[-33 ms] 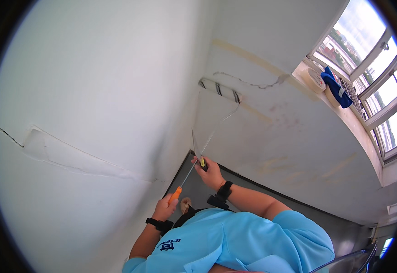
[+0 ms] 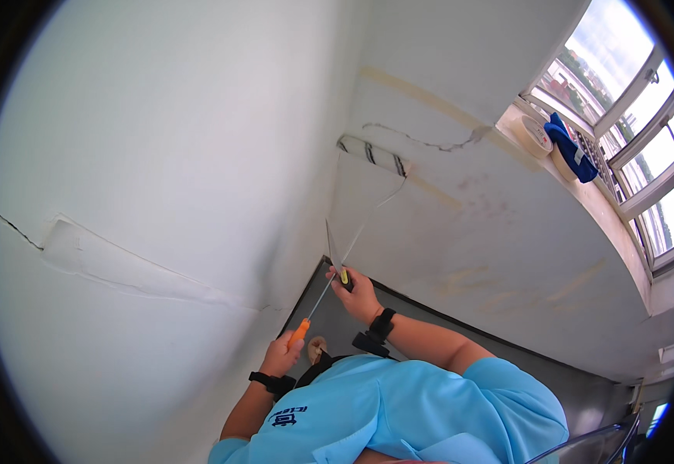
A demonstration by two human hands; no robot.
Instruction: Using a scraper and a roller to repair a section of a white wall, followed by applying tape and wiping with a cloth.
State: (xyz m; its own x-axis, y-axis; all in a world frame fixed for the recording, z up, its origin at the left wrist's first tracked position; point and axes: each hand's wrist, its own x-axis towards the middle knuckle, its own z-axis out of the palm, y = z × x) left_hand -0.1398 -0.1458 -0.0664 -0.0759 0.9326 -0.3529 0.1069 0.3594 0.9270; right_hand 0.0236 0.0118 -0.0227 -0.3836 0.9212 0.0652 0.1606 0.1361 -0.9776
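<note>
Gripping the orange handle of a paint roller, the left hand is closed with its fingers wrapped around it. The roller's metal rod runs up past the right hand to the striped sleeve, which lies at the upper end, near the corner where 2 walls meet. Contact between sleeve and wall cannot be determined from this angle.

The right hand is closed on the black and yellow handle of a scraper, the thin blade pointing upward. The rod passes at the fingers of this hand; whether they also hold it cannot be told.

Condition of surfaces: the left wall shows 1 dark crack near the view's left edge, leading to a raised, uneven patch. The right wall shows 1 jagged crack above the sleeve, plus yellowish bands and faint reddish smudges.

On the curved windowsill, a roll of tape sits beside a blue bundle. The person wears a light blue shirt and 1 black strap on each wrist.
</note>
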